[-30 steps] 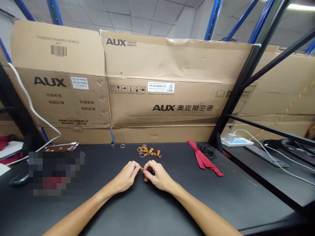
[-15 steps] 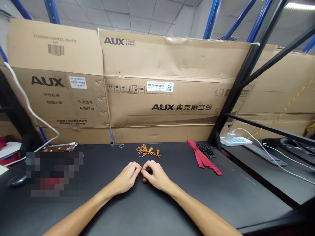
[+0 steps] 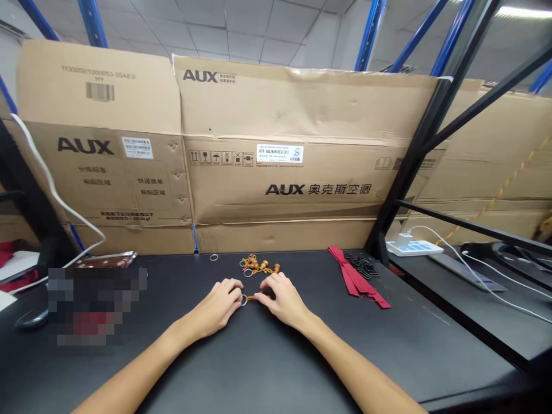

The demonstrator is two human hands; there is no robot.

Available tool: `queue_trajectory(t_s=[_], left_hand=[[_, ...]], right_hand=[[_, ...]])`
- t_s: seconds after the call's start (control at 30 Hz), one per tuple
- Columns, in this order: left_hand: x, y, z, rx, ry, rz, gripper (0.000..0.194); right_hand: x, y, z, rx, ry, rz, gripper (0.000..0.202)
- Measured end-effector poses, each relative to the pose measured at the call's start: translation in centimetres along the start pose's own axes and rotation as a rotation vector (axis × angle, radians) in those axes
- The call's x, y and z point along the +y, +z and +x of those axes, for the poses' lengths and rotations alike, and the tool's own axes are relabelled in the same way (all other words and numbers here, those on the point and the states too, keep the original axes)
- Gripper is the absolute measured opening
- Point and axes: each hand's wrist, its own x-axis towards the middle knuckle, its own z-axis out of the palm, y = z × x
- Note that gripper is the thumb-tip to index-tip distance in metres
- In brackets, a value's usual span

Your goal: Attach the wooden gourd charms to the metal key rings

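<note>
A keychain with a metal split ring (image 3: 244, 300) and a short orange-brown cord (image 3: 251, 298) lies stretched between my two hands, low over the black table. My left hand (image 3: 221, 307) is closed, its thumb and fingertips at the ring's left edge. Curled over the cord's other end is my right hand (image 3: 284, 302), and its fingers mostly hide what hangs there. Just beyond the hands lies a small pile of similar keychains (image 3: 254, 264), with wooden gourd-shaped beads, cords and rings.
A loose metal ring (image 3: 214, 257) lies left of the pile. Red ribbon strips (image 3: 356, 276) and a heap of black pieces (image 3: 363, 265) are at the right. A computer mouse (image 3: 32, 319) sits at far left. Cardboard (image 3: 280, 201) walls off the back; a black rack post (image 3: 407, 155) stands right.
My hands have moved apart from their close pinch. The ring and cord now show between them, while the brown bead seen under my right hand is hidden. The view has tilted slightly.
</note>
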Motion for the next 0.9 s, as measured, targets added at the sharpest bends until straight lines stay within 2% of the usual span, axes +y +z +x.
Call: queue_trajectory(t_s=[0.13, 0.3, 0.4, 0.53, 0.63, 0.83, 0.9], left_hand=[[-0.2, 0.2, -0.3, 0.052, -0.039, 0.006, 0.017], [-0.2, 1.7, 0.0, 0.119, -0.09, 0.0, 0.012], [-0.1, 1.9, 0.2, 0.105, -0.085, -0.03, 0.014], [0.3, 0.9, 0.1, 0.049, -0.036, -0.051, 0.017], [0.6, 0.4, -0.1, 0.048, -0.033, -0.052, 0.012], [0.0, 1.5, 0.0, 0.076, -0.065, -0.026, 0.011], [-0.2, 1.7, 0.0, 0.075, -0.057, -0.026, 0.013]], right_hand=[[0.3, -0.4, -0.2, -0.06, -0.105, -0.035, 0.017], [-0.5, 0.7, -0.4, -0.085, -0.168, -0.029, 0.013], [-0.7, 1.3, -0.3, -0.08, -0.193, -0.036, 0.009], [0.0, 1.5, 0.1, -0.042, -0.143, -0.084, 0.008], [0.5, 1.3, 0.1, -0.031, -0.116, -0.064, 0.008], [0.3, 1.4, -0.1, -0.078, -0.202, 0.041, 0.009], [0.4, 1.4, 0.1, -0.065, -0.19, 0.037, 0.008]])
